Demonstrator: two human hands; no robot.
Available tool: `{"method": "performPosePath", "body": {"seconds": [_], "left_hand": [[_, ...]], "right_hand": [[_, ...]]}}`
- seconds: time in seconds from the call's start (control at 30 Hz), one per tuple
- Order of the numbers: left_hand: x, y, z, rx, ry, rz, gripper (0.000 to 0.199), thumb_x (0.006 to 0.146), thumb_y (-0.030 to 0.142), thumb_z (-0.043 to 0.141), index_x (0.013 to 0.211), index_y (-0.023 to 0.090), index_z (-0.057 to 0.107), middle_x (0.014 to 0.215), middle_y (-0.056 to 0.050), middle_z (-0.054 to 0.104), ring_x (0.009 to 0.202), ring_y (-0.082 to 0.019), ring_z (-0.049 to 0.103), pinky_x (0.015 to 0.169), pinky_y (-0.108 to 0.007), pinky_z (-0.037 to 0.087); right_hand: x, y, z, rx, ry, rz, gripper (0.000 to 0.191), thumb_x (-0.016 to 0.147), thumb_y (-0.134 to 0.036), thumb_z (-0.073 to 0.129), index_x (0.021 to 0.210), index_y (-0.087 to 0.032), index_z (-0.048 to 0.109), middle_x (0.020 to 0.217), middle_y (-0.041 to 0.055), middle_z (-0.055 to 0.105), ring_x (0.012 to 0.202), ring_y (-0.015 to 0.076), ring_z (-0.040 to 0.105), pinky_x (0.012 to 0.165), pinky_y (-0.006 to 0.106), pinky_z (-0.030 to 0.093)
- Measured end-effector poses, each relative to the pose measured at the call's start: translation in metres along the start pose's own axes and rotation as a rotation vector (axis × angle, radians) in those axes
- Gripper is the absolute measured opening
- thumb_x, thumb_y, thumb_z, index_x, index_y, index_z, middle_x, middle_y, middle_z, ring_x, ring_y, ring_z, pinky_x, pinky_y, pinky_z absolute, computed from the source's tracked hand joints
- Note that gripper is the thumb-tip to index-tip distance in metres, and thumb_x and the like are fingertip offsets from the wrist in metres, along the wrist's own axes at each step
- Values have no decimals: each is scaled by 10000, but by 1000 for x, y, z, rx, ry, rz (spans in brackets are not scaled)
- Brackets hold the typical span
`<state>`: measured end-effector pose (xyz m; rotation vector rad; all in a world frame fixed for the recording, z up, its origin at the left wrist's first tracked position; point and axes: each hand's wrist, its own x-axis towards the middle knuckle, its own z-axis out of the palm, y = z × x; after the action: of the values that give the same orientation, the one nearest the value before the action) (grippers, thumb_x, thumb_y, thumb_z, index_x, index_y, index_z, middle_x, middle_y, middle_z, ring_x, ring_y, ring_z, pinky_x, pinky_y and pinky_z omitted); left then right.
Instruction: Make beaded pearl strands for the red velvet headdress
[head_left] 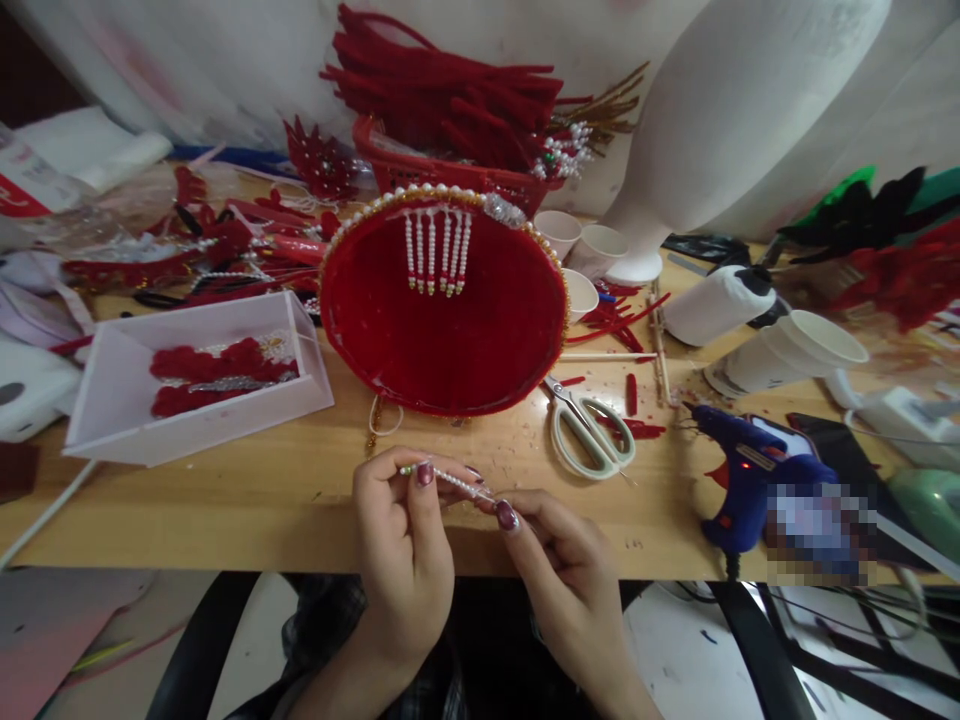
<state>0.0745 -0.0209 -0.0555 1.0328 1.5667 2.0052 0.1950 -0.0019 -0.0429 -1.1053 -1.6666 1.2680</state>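
A short strand of small white beads (454, 480) is stretched between my two hands, above the front edge of the wooden table. My left hand (409, 540) pinches its left end, where a greenish bead shows. At the other end, the thumb and fingers of my right hand (559, 560) are closed on the strand. Just beyond them stands a red round headpiece (442, 340), its open inside facing me, rimmed with pearls and gold trim. Several short bead strings (439, 250) hang inside its upper rim.
Scissors (592, 430) lie right of the headpiece, with a blue glue gun (757, 470) farther right. A white tray (202, 430) holds red pieces at left. Behind are a red basket (465, 178), paper cups (600, 250), a thread spool (712, 305) and a white mannequin head (720, 120).
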Motion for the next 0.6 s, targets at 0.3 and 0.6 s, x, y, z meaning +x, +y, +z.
{"method": "performPosePath", "body": {"seconds": [0.3, 0.6], "left_hand": [[6, 2, -2, 39, 9, -26, 85, 1039, 298, 514, 1006, 223, 491, 747, 47, 699, 549, -89, 705, 540, -169, 617], [10, 5, -5, -1, 13, -126, 75, 1027, 278, 522, 983, 221, 502, 729, 48, 675, 509, -97, 705, 494, -172, 608]], "right_hand": [[1, -4, -2, -47, -23, 3, 262, 946, -255, 559, 694, -198, 603, 550, -61, 443, 455, 90, 376, 404, 193, 292], [2, -4, -3, -52, -9, -46, 289, 948, -232, 544, 661, -200, 537, 536, -85, 327, 422, 73, 260, 378, 202, 177]]}}
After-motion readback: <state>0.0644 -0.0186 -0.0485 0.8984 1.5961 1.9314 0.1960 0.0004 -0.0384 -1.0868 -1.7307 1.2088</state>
